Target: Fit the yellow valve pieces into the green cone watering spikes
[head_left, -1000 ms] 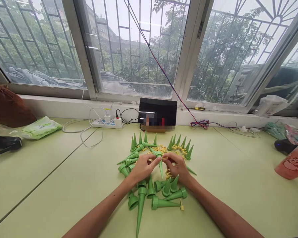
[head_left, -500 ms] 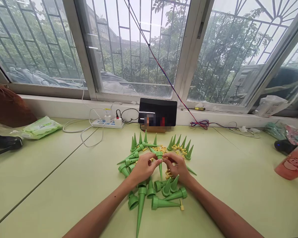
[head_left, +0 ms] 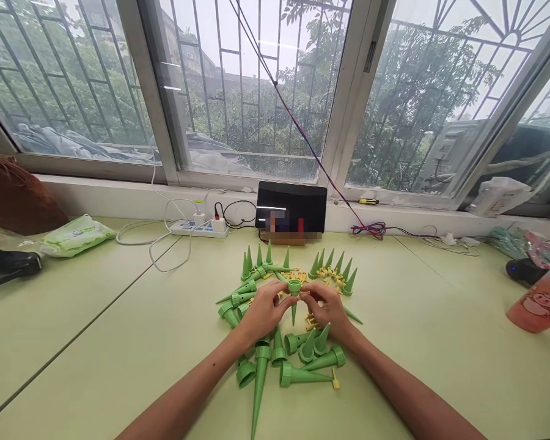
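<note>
**Both hands at one green spike above the tabletop, loose parts around them.**

The held spike (head_left: 294, 291) is upright, cup uppermost and point down. The left hand (head_left: 266, 308) has its grip clamped on the cup's left side. The right hand (head_left: 325, 305) has its grip together at the cup's right side; whether a small part is pinched there cannot be told.

Immediately around the grip: yellow pegs (head_left: 311, 322) lie partly under the right hand, and more pegs (head_left: 297, 277) lie just beyond the held spike. On the near side, green spikes lie at mixed angles; one long spike (head_left: 260, 373) points toward the viewer, and two short spikes (head_left: 307, 348) stand upright. A lying spike (head_left: 302, 374) has a single peg (head_left: 335, 383) at its tip. Left of the grip, further spikes (head_left: 245, 287) lie on their sides.

Beyond the grip, to the left, stands a group of spikes (head_left: 259, 255); to the right, an arc of standing spikes (head_left: 347, 269) borders a scatter of pegs (head_left: 332, 275).

Farther out on the tabletop (head_left: 421, 318): a red cup (head_left: 538, 300) far right, a green packet (head_left: 77, 236) far left, a power strip (head_left: 199, 228) beyond and left, and a dark screen (head_left: 291, 208) straight beyond. A yellow-and-black tool (head_left: 368, 201) lies on the sill; barred windows (head_left: 256, 91) rise behind.
</note>
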`<state>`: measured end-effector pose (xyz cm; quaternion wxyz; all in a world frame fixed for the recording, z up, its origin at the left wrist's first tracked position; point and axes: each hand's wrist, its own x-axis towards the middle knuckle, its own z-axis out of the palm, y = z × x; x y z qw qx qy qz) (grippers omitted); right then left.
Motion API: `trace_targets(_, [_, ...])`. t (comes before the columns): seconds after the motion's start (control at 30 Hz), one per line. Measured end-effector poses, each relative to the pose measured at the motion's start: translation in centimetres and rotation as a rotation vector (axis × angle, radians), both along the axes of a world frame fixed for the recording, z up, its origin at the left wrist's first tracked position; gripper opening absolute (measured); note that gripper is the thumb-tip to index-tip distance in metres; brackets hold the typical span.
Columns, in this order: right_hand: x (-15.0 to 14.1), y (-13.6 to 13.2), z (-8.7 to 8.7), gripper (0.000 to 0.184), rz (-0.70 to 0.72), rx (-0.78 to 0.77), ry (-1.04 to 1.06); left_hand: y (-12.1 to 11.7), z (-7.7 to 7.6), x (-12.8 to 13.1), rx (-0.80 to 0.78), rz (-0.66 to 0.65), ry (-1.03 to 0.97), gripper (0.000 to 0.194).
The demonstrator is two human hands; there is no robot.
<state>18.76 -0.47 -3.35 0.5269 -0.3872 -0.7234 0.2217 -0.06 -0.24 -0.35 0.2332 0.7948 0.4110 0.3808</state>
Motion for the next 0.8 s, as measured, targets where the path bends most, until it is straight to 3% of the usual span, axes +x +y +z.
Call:
trace_targets(0.33, [0.04,0.21,-0.52,0.018,0.028,-0.061,0.044,0.00,-0.12,-0.19,0.022,0.007,-0.017,0.031])
trace_targets(0.8, [-0.08,-0.25,0.07,0.016,0.113,-0.140,0.130,0.12,-0.47,-0.19,0.090,-0.017,-0.039,0.024])
